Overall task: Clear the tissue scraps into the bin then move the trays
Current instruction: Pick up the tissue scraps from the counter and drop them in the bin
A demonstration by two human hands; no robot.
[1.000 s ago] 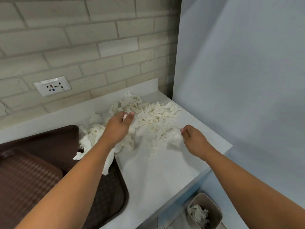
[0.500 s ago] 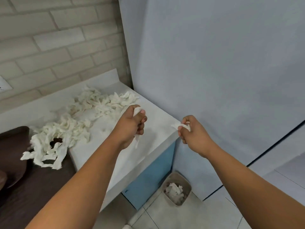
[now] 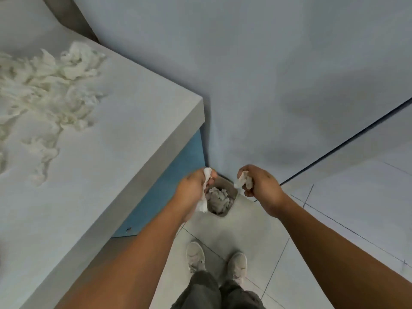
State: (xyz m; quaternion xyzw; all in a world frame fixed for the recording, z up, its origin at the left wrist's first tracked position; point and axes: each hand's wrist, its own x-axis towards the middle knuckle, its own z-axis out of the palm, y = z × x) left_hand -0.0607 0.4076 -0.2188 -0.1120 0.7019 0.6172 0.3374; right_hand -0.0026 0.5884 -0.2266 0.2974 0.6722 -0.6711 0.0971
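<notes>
Scraps [image 3: 206, 175] of torn white tissue sit clenched in our left hand [image 3: 192, 188] and right hand [image 3: 259, 186], both held directly above the floor bin [image 3: 224, 214] so that a release drops them inside. The bin seems partly filled, though blur hides its depth; a large shredded pile [image 3: 46, 85] lies on the counter [image 3: 124, 141].

Kitchen-like room: countertop [image 3: 124, 139], tiled floor [image 3: 347, 204].

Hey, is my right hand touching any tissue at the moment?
Touching. The head view shows the right hand gripping a tissue scrap in its curled fingers.
</notes>
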